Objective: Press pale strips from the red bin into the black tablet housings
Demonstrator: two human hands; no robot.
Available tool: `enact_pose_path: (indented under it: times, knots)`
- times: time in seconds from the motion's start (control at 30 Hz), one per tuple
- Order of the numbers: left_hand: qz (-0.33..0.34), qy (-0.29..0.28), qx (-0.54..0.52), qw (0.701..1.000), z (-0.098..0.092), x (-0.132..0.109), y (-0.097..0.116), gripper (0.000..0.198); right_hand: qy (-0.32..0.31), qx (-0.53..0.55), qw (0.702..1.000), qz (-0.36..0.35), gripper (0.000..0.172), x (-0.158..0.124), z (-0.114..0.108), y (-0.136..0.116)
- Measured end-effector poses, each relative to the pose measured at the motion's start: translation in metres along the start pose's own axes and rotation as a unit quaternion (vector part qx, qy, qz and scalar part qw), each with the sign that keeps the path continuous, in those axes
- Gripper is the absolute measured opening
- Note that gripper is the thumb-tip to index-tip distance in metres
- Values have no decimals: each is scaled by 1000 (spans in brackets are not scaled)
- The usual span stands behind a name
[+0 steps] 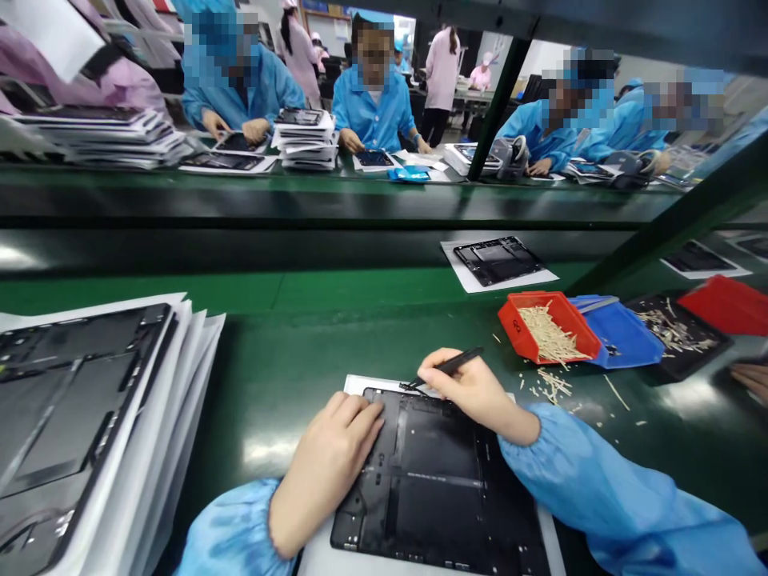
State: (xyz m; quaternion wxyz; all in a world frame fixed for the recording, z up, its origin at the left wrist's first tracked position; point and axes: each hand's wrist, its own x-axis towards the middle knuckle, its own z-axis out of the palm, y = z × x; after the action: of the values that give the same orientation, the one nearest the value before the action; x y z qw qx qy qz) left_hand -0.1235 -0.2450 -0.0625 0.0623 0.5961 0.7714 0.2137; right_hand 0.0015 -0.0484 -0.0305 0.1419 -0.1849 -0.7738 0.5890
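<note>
A black tablet back housing with its inner side up lies on a white sheet right in front of me. My left hand rests on the housing's upper left edge, fingers stretched out and lying close together. In my right hand is a pair of black tweezers, held like a pen. Their tips point left, down at the housing's top edge. Whether the tips pinch anything is too small to tell.
At left stands a stack of tablet housings between white sheets. To the right are a red bin of thin pale strips, a blue bin, and scattered strips. Another housing lies beyond. Co-workers in blue sit opposite.
</note>
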Motion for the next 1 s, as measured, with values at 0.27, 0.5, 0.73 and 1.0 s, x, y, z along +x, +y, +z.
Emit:
enact_pose_path:
  times: [0.27, 0.5, 0.73, 1.0]
  knots:
    - [81, 30, 214, 973, 7, 0, 5, 30, -25, -115, 984, -135, 10, 2, 22, 29]
    - [79, 27, 213, 973, 7, 1, 5, 30, -35, -121, 983, -133, 11, 1, 22, 32]
    - [72, -11, 209, 975, 8, -3, 3, 36, -35, -127, 982, -136, 13, 1, 23, 33]
    - [48, -87, 190, 977, 5, 0, 7, 50, -27, -119, 982, -144, 13, 1, 24, 35]
